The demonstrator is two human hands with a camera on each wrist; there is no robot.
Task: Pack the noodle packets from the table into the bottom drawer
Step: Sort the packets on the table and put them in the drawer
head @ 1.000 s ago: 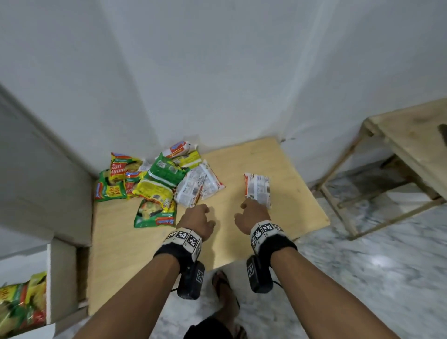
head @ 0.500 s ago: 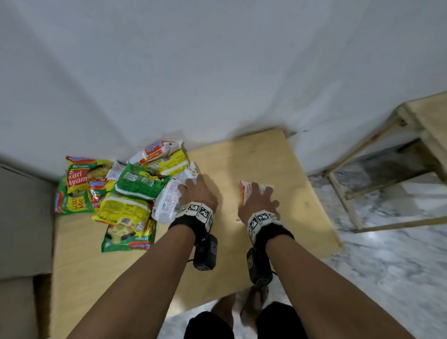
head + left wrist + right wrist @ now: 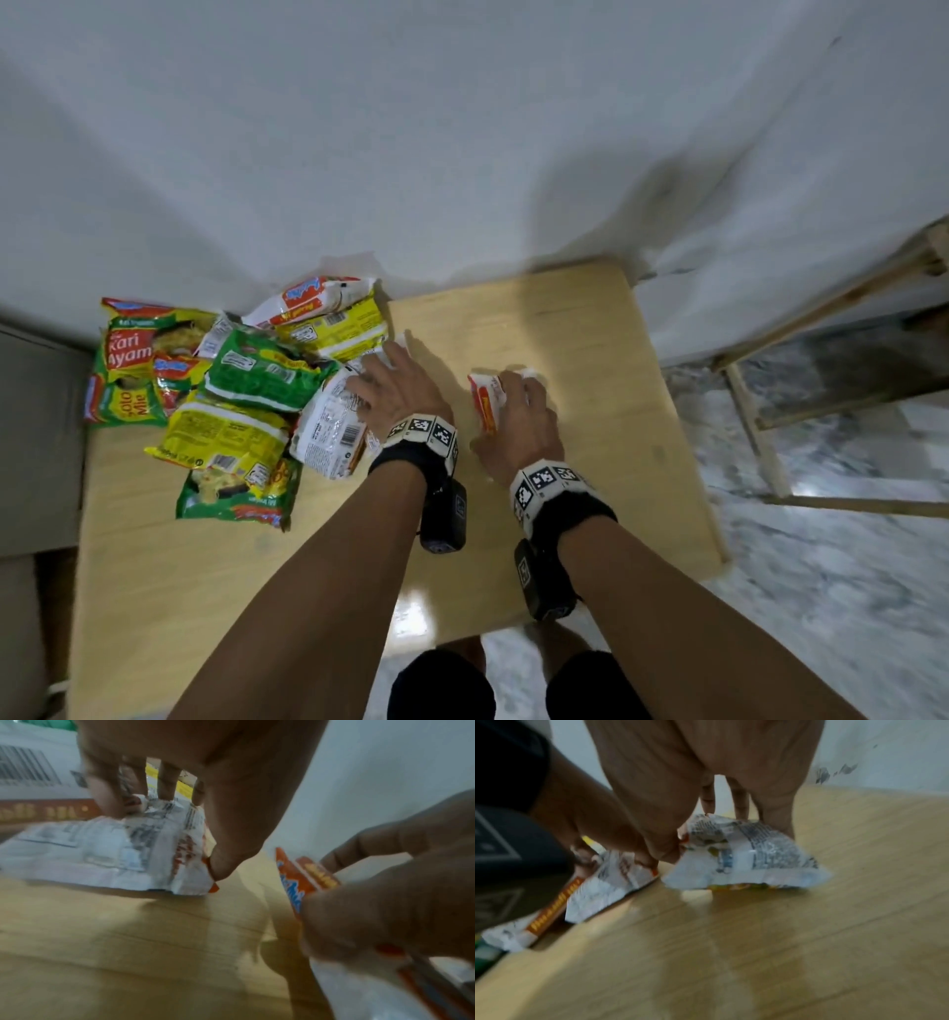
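Left hand (image 3: 398, 393) palm-down, fingers curled over the far edge of a white crinkled plastic noodle packet (image 3: 110, 852), thumb at its near corner: clamped on that packet. Packet partly raised off the pale wooden table (image 3: 580, 334), lying at the right fringe of the pile. Second white packet with barcode (image 3: 328, 437) just left of the wrist, under the hand's edge.

Right hand (image 3: 518, 419) palm-down, fingers arched down behind a white-and-orange noodle packet (image 3: 746, 858), thumb pressed at its left side: pinching it, packet crumpled and tilted up from the wood. Packet alone, apart from the pile, near table centre. Thumbs of the two hands close together, touching or not cannot be told.

Both forearms extended forward, roughly parallel, marker-printed wrist bands (image 3: 544, 483) and black camera units below the wrists.

Pile of green, yellow and white noodle packets (image 3: 231, 390) at far-left of table, against the white wall (image 3: 462, 128). Bare wood right of the right hand out to the right table edge, and across the whole near half. Grey cabinet face (image 3: 36, 437) flush against the left table edge. Marble floor (image 3: 847, 591) and a wooden frame (image 3: 760, 426) beyond the right edge. Bottom drawer not in view.
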